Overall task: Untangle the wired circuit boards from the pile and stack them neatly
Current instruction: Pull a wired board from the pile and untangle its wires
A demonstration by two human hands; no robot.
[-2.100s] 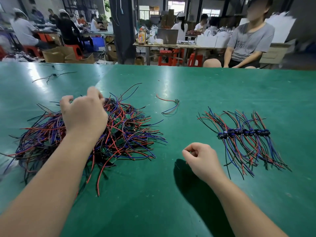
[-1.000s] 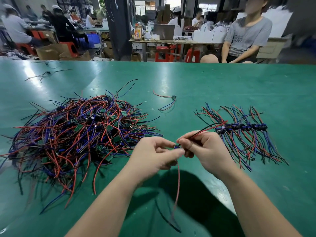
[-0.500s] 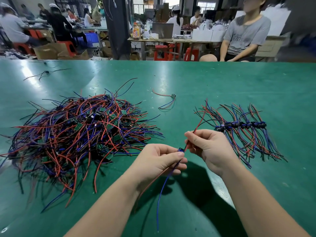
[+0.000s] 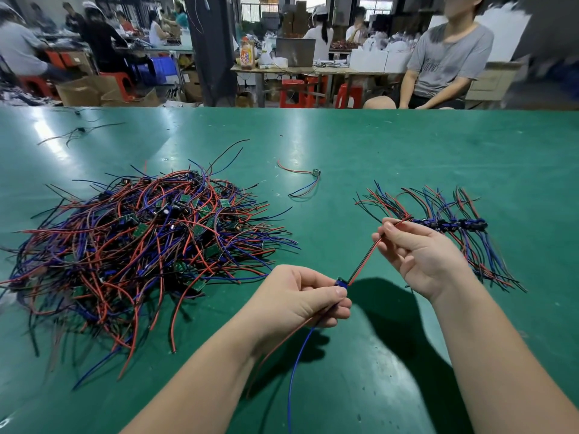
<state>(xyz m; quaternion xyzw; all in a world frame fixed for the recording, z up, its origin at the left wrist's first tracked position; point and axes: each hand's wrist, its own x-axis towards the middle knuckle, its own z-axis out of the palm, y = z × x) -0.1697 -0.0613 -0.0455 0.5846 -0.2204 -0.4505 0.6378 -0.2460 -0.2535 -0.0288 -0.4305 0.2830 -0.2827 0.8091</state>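
Note:
A big tangled pile of wired circuit boards [image 4: 141, 245], red, blue and black wires with small green boards, lies on the left of the green table [image 4: 376, 151]. A neat row of stacked boards [image 4: 451, 225] with wires fanned to both sides lies at the right. My left hand [image 4: 300, 299] pinches one small circuit board [image 4: 341, 282] above the table near the front; its blue and red wires hang below. My right hand [image 4: 419, 252] grips that board's red and black wire pair [image 4: 365, 264], pulled taut between the hands, just left of the row.
One loose wired board [image 4: 315, 173] lies alone at mid-table. A stray black wire [image 4: 78, 131] rests at the far left. Beyond the far edge a person in a grey shirt [image 4: 445, 61] sits; other workers, benches and red stools stand behind.
The hands have drawn apart: my right hand slid up and right along the red and black wires, stretching them straight, while my left hand kept hold of the board.

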